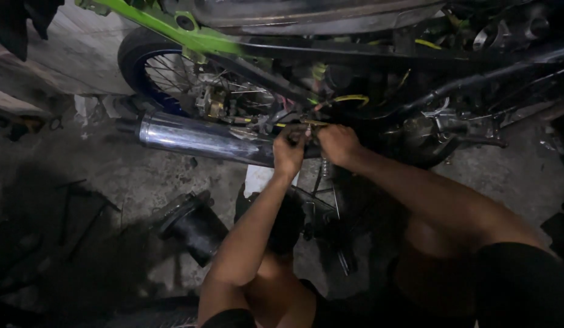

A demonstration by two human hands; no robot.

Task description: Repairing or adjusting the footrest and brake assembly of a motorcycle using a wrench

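A motorcycle with a green frame [166,24] stands across the top of the view, its chrome exhaust pipe [197,138] pointing left. My left hand [289,152] and my right hand [338,143] are both raised to the bike's middle, just above the exhaust. Their fingers are closed around a thin yellowish wire or small part [306,124] among the cables. What exactly each hand pinches is too dark to tell. The rear wheel [154,67] with blue rim and spokes sits behind the exhaust.
A black cylindrical part [194,226] lies on the dirty concrete floor near my left forearm. A white scrap [257,179] lies under the exhaust. Dark tools and rods [75,206] are scattered at the left. My knees fill the lower right.
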